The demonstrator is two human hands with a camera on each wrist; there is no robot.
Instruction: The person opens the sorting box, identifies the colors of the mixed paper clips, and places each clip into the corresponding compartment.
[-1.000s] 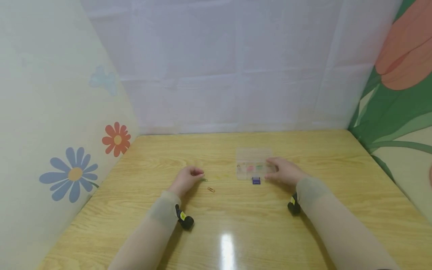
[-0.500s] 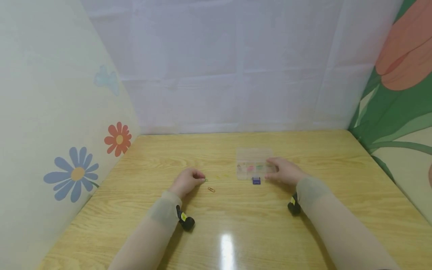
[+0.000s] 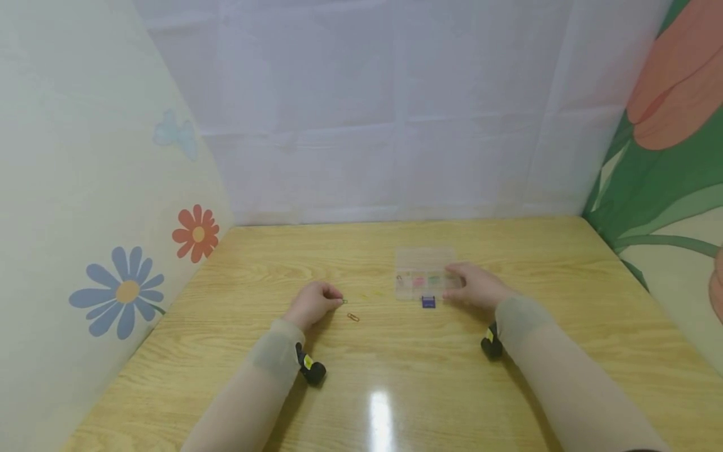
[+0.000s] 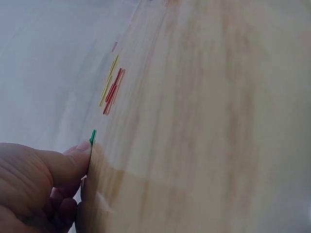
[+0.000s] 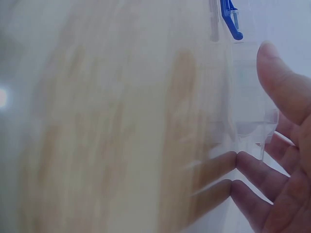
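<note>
Clear box (image 3: 425,276) holds coloured clips, too blurred to count.
Right hand (image 3: 477,286) steadies its 3 o'clock side, fingers straight; left hand (image 3: 312,301) pinches a green clip (image 4: 92,137).

Left hand (image 4: 34,187) at lower left, fingers curled, fingertips (image 4: 82,148) pinching a green paper clip (image 4: 92,137) against the wooden table (image 4: 204,121). Farther along, apart from the hand, a small cluster of yellow and red paper clips (image 4: 112,86) lying close together.

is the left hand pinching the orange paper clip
No, the orange paper clip lies alone on the table; the left hand pinches a green paper clip.
</note>
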